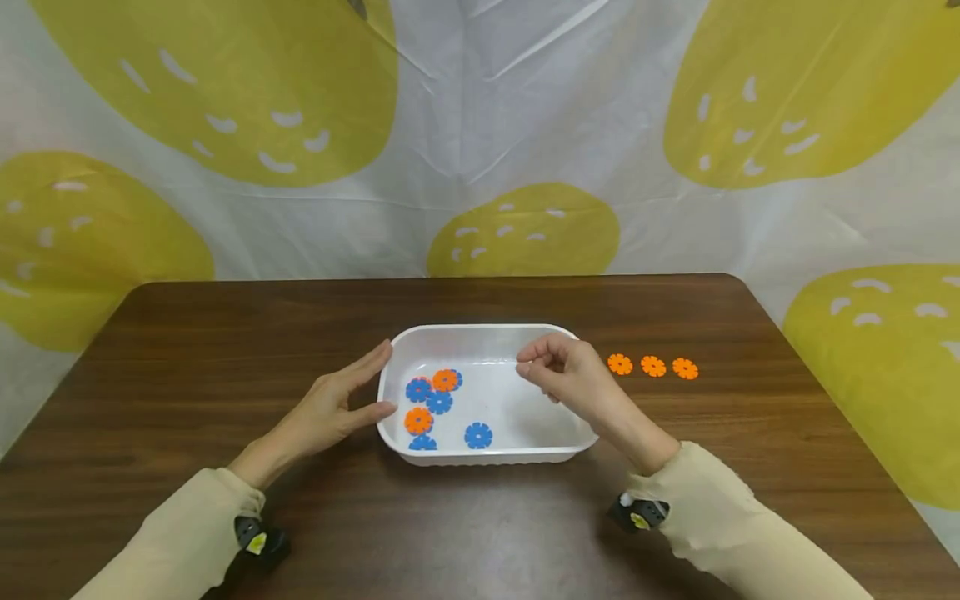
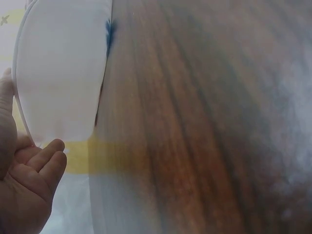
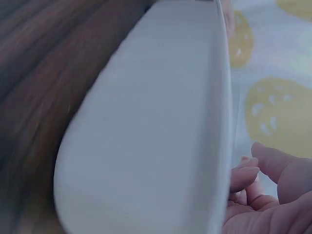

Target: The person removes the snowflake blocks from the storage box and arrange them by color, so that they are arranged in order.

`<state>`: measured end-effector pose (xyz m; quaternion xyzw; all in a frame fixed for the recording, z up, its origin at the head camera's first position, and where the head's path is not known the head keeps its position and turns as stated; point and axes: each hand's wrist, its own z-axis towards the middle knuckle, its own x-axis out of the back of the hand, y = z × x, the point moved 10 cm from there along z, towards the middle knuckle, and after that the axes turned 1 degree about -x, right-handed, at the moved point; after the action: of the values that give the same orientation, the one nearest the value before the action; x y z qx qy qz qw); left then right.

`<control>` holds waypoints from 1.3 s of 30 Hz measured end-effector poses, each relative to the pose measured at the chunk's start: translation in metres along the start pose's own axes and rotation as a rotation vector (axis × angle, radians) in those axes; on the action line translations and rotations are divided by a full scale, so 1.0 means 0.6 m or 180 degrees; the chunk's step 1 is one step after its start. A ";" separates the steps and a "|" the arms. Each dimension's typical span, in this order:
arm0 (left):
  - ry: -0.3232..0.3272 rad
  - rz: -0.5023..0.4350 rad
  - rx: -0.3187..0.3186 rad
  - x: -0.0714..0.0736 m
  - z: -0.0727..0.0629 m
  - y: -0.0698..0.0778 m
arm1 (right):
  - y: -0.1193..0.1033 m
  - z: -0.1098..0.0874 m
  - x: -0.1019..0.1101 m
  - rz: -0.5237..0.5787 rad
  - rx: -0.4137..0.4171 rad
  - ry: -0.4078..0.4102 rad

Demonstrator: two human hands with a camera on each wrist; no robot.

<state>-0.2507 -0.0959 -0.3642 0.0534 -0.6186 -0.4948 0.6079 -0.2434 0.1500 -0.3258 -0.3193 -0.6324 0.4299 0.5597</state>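
Fingers of left hand (image 1: 330, 406) grip the white tray (image 1: 517, 417) at its left end, thumb over the edge. Right hand (image 1: 573, 377) above tray's right side, fingers curled, thumb near index; can't tell if anything's pinched. Blue and orange discs (image 1: 418, 421) overlap inside at left, lone blue disc (image 1: 477, 435) nearby. Three orange discs (image 1: 653, 367) in a row on table (image 1: 225, 375), right of tray.

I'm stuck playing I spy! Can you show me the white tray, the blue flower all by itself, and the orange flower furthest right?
White tray (image 1: 513, 406): head view, on its bare floor.
Lone blue flower (image 1: 477, 435): head view, on its middle.
Rightmost orange flower (image 1: 686, 368): head view, on its middle.
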 end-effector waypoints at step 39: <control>0.0155 -0.0011 -0.0216 0.003 -0.001 0.009 | -0.015 0.063 -0.233 -0.1295 0.0182 -0.0938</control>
<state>-0.2479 -0.0949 -0.3594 0.0458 -0.5864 -0.5152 0.6234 -0.2560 0.0151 -0.3784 -0.1033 -0.7460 0.3680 0.5453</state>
